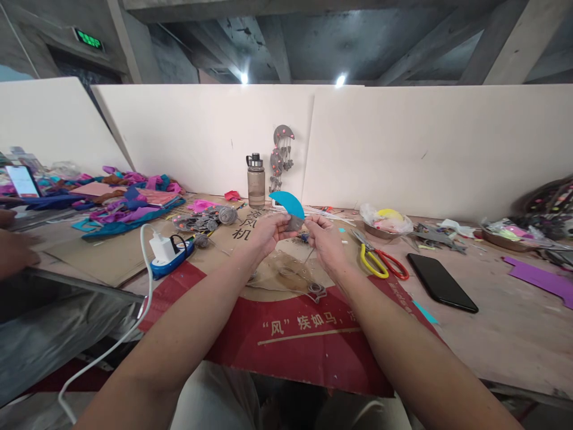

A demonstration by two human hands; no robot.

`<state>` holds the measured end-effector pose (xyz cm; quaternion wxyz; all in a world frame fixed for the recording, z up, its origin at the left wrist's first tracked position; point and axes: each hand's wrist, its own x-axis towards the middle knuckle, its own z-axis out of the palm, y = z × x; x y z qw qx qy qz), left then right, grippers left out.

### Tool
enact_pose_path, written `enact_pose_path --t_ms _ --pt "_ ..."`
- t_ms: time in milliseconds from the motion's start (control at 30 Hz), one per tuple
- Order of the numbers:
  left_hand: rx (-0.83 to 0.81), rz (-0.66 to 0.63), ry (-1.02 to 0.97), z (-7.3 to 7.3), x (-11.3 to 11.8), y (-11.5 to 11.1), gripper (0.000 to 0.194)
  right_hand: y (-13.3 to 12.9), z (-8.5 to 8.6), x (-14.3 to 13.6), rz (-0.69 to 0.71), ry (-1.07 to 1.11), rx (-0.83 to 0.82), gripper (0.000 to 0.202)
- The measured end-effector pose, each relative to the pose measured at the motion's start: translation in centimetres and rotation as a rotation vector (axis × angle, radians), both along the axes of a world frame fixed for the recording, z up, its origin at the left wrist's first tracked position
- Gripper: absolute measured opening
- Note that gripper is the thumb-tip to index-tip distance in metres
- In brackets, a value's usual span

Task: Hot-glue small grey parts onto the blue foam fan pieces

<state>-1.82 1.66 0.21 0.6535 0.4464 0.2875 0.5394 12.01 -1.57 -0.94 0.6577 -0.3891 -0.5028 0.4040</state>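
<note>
A blue crescent-like piece of what looks like felt (pixel 289 204) is held up over the table, with a grey piece (pixel 294 224) against its lower edge. My left hand (pixel 267 234) pinches the two pieces from the left. At their right corner, my right hand (pixel 326 242) has its fingertips pressed together; what is between them is too small to make out. Grey yarn (pixel 317 291) lies loosely coiled on the cardboard (pixel 308 352) below my hands. Against the white board hangs a grey crescent ornament (pixel 283 136) with pink dots and dangling pieces.
Scissors (pixel 380 263) with yellow and red handles and a black phone (pixel 441 283) lie to the right. A bottle (pixel 256 182) stands behind. At left are a white charger (pixel 162 246) with its cable and heaped coloured scraps (pixel 129 200). Another person's hand (pixel 15 257) is blurred.
</note>
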Motion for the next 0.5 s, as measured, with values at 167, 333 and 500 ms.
enact_pose_path --t_ms 167,333,500 --pt "0.035 -0.053 0.000 0.17 0.01 -0.18 0.010 -0.28 0.56 0.11 0.017 0.110 -0.047 0.024" --pt "0.047 -0.035 0.008 0.38 -0.07 -0.28 0.009 -0.37 0.66 0.13 0.037 0.123 -0.051 0.025" --pt "0.026 -0.028 0.015 0.42 -0.10 -0.13 0.008 -0.55 0.54 -0.15 0.083 0.083 -0.017 0.021"
